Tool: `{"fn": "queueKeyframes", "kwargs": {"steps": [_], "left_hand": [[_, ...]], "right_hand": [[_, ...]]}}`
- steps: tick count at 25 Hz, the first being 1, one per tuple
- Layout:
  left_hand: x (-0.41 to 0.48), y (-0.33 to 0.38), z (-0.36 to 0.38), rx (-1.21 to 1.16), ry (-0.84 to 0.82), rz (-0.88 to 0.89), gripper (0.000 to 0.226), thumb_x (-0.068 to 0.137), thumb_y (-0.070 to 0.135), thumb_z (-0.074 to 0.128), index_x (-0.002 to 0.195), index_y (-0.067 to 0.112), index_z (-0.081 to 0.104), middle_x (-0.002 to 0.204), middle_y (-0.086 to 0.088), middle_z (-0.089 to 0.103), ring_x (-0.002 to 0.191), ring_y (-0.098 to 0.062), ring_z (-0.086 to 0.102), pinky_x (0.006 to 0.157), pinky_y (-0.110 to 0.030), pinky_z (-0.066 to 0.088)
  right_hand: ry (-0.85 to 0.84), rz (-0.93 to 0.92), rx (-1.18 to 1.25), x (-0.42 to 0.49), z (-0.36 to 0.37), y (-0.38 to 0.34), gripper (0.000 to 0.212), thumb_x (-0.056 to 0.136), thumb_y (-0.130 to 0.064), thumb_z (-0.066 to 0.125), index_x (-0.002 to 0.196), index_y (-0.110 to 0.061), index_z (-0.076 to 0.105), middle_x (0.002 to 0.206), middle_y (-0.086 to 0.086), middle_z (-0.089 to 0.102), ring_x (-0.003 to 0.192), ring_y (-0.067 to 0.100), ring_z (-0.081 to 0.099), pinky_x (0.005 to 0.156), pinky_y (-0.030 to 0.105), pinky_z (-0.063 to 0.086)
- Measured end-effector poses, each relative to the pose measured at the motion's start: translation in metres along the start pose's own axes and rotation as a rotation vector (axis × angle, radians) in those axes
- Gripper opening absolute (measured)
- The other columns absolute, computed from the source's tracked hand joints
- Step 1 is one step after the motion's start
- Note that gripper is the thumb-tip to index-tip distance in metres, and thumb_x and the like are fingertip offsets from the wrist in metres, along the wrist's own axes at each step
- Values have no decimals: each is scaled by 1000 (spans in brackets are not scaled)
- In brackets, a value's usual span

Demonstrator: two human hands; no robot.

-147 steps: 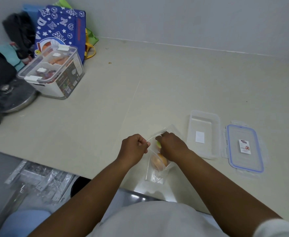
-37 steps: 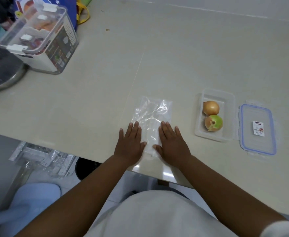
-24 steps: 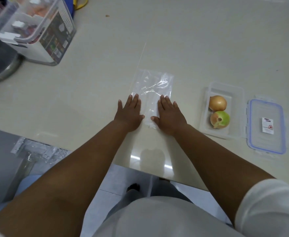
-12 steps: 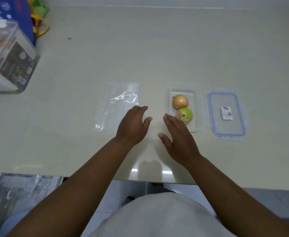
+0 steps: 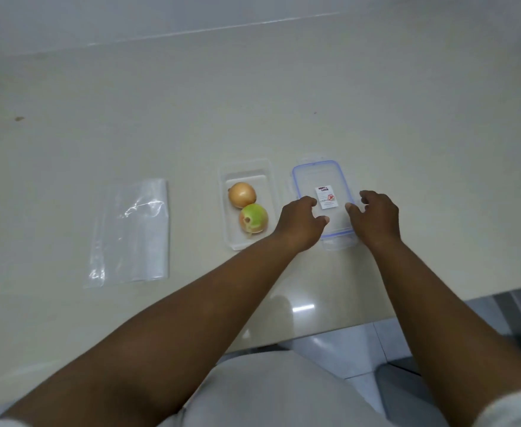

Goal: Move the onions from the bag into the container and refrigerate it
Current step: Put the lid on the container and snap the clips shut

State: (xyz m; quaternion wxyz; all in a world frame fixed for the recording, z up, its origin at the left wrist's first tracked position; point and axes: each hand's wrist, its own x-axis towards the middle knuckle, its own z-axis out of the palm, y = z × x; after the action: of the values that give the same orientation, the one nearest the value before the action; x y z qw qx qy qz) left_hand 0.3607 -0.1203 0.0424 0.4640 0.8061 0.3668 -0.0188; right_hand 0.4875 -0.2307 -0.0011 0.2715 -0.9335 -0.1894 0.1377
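Observation:
A clear rectangular container (image 5: 226,197) sits on the counter with two onions inside: a golden one (image 5: 242,194) behind and a greenish peeled one (image 5: 253,218) in front. Its clear lid (image 5: 323,180) with a blue seal and a white sticker lies flat just to the right. My left hand (image 5: 300,224) reaches over the lid's left edge with curled, parted fingers. At the lid's right edge is my right hand (image 5: 374,218), fingers likewise apart. Neither hand grips anything. The empty clear plastic bag (image 5: 132,232) lies flat to the left of the container.
The beige counter (image 5: 253,103) runs back to a white wall. Its front edge runs close to my body, and grey floor tiles (image 5: 437,328) show at the lower right. A small brown speck (image 5: 18,118) lies far left on the counter.
Both hands left the flattened bag and moved right, past the container, to either side of the lid. The view has shifted right, so the storage box on the left is out of frame.

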Motion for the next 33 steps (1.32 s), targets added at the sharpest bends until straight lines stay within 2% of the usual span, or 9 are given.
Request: {"fn": "queueKeyframes", "kwargs": {"steps": [4, 7, 11, 16, 18, 21, 25, 29, 33], "left_hand": [[39, 8, 27, 146, 27, -281, 57, 84, 29, 66, 132, 8, 41, 135, -19, 46, 123, -35, 47, 99, -37, 40], [54, 9, 36, 186, 89, -367, 51, 84, 25, 62, 127, 8, 41, 133, -21, 44, 124, -36, 42, 100, -37, 37], [59, 9, 37, 168, 140, -347, 48, 85, 20, 59, 127, 8, 41, 131, -20, 43, 120, -36, 42, 95, -38, 41], [50, 14, 26, -27, 202, -199, 61, 84, 15, 66, 137, 8, 36, 135, -17, 37, 116, -35, 53, 90, -34, 42], [43, 14, 10, -133, 260, -160, 72, 80, 21, 74, 140, 7, 36, 137, -16, 42, 118, -31, 54, 92, -28, 39], [31, 1, -21, -313, 332, -194, 70, 73, 28, 80, 133, 10, 48, 126, -12, 57, 110, -25, 58, 95, -34, 47], [14, -41, -65, -367, 446, -249, 46, 74, 32, 78, 112, 13, 60, 110, -4, 62, 91, -17, 57, 80, -29, 46], [7, -79, -99, -331, 489, -350, 53, 73, 42, 76, 115, 16, 57, 110, 1, 58, 96, -20, 58, 84, -35, 51], [8, -102, -108, -317, 493, -396, 58, 72, 39, 79, 119, 14, 56, 118, -3, 59, 99, -22, 60, 83, -35, 51]], "right_hand": [[-88, 97, -95, 38, -1, 11, 59, 85, -40, 67, 130, -4, 55, 133, 18, 57, 126, 34, 51, 103, 37, 40], [-96, 82, -120, 54, 0, 11, 55, 81, -43, 72, 113, 1, 64, 120, 19, 66, 113, 35, 59, 89, 35, 45], [-178, 187, 5, 64, -8, 21, 59, 74, -40, 79, 111, 2, 65, 120, 16, 67, 107, 33, 63, 85, 33, 46], [-138, 269, 316, 55, -30, 37, 43, 66, -30, 86, 100, -10, 68, 103, 6, 69, 88, 24, 64, 77, 36, 54], [-116, 258, 427, 48, -38, 30, 44, 65, -27, 87, 101, -11, 68, 93, 3, 68, 77, 21, 64, 67, 34, 56], [-136, 183, 492, 36, -39, 6, 41, 64, -27, 87, 98, -15, 68, 83, 2, 66, 66, 16, 61, 55, 27, 50], [-239, 71, 462, 14, -11, -46, 50, 63, -34, 88, 103, -16, 64, 85, 1, 60, 71, 19, 61, 60, 33, 53], [-292, -22, 338, -2, 24, -90, 55, 65, -42, 86, 107, -16, 59, 96, 3, 62, 89, 24, 65, 81, 40, 57], [-318, -29, 270, -6, 46, -107, 60, 68, -43, 83, 114, -14, 58, 110, 5, 63, 92, 20, 60, 79, 30, 47]]}}
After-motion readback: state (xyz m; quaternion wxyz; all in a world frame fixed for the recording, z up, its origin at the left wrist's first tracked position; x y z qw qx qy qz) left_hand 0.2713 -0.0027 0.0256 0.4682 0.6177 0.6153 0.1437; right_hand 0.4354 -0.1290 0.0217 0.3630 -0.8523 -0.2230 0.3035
